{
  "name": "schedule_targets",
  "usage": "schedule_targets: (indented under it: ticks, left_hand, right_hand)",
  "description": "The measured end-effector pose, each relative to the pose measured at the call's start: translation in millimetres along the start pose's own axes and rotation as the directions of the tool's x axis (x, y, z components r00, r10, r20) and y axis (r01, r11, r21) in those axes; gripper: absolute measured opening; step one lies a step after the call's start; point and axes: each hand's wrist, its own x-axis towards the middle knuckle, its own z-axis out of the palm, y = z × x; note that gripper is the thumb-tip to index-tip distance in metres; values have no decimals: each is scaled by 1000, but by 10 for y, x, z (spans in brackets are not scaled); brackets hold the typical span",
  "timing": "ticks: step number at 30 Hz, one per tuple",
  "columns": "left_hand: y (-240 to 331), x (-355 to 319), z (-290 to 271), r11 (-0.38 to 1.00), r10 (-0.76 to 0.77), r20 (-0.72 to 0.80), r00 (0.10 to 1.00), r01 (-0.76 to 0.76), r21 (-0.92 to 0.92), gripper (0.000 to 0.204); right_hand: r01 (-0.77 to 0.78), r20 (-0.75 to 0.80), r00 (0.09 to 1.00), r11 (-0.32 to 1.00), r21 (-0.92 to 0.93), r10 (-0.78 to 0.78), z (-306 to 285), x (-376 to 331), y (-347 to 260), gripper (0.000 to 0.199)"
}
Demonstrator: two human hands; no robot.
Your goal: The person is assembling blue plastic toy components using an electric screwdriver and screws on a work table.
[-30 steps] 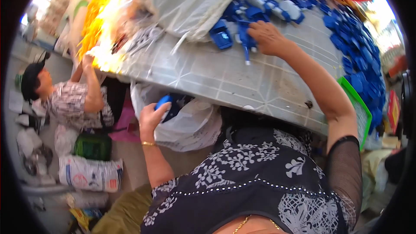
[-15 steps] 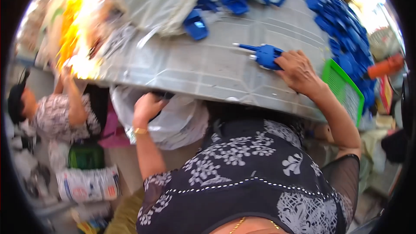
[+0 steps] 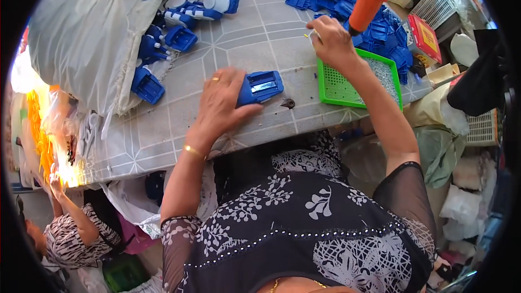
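My left hand (image 3: 220, 100) presses a blue plastic casing (image 3: 264, 86) onto the table, fingers over its left end and thumb along its near side. The casing has a recessed rectangular opening with a shiny strip inside. My right hand (image 3: 334, 42) is raised over the far left corner of a green mesh basket (image 3: 332, 97), fingers pinched together. A tiny pale yellow-white bit shows at its fingertips, too small to name. Many small silvery pieces (image 3: 382, 76) lie in the basket. An orange power screwdriver (image 3: 374, 0) hangs tip down just right of that hand.
Blue plastic parts (image 3: 336, 0) are heaped beyond the basket. More blue-and-white pieces (image 3: 182, 13) lie beside a pale cloth sack (image 3: 92, 43). A small dark object (image 3: 288, 103) sits near the casing. Another person (image 3: 81, 233) works at the far left. A red box (image 3: 423, 40) stands at right.
My left hand has come up from the white bag below the table edge onto a blue casing. My right hand has left the casing and moved to the basket. The view has shifted rightward.
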Motion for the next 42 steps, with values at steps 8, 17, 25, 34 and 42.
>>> schedule_targets:
  ticks: [8, 17, 25, 34, 42]
  left_hand:
    - [-78, 148, 170, 996, -10, -72, 997, 4, -92, 76]
    - [-126, 126, 165, 996, 11, -119, 993, -22, -87, 73]
    - [-161, 129, 208, 991, -15, -114, 993, 0, -135, 75]
    - [-194, 101, 218, 983, -32, -136, 990, 6, -186, 75]
    - [-205, 94, 219, 982, -42, -120, 992, 19, -187, 75]
  right_hand:
    - [-319, 445, 751, 858, -404, 488, 289, 461, 985, 33]
    - [-516, 642, 760, 695, 501, 101, -97, 392, -2, 38]
    - [-166, 488, 865, 852, 496, -116, 44, 98, -781, 36]
    - [112, 435, 815, 840, 532, -384, 32, 10, -715, 59]
    - [294, 351, 806, 837, 461, -477, 35, 0, -722, 61]
